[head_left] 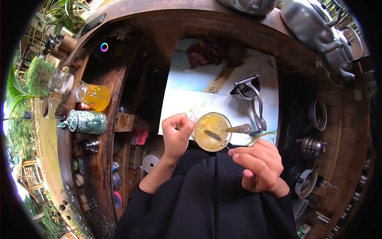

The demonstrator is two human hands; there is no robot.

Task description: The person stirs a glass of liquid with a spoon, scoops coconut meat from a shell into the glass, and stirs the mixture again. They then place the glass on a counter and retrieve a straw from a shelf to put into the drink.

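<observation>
My left hand [178, 134] is closed around the side of a glass mug [197, 144], its thumb up against the rim. Pale yellow, pulpy liquid [207, 123] fills much of the mug. A thin metal spoon [213, 136] dips into the drink; its handle runs out over the rim into the pinched fingers of my right hand [258, 163]. Overlapping the rim on the right is a brown textured strip [238, 128]. Beyond the mug, a metal citrus squeezer [250, 93] lies open on the marble-patterned tabletop [187, 85].
Dark red crumpled material [203, 54] lies at the table's far end. On the left wooden shelf stand a jug of orange drink [95, 96] and a green speckled enamel mug [87, 121]. Metal kettles [310, 26] sit at upper right, with pans [306, 183] along the right side.
</observation>
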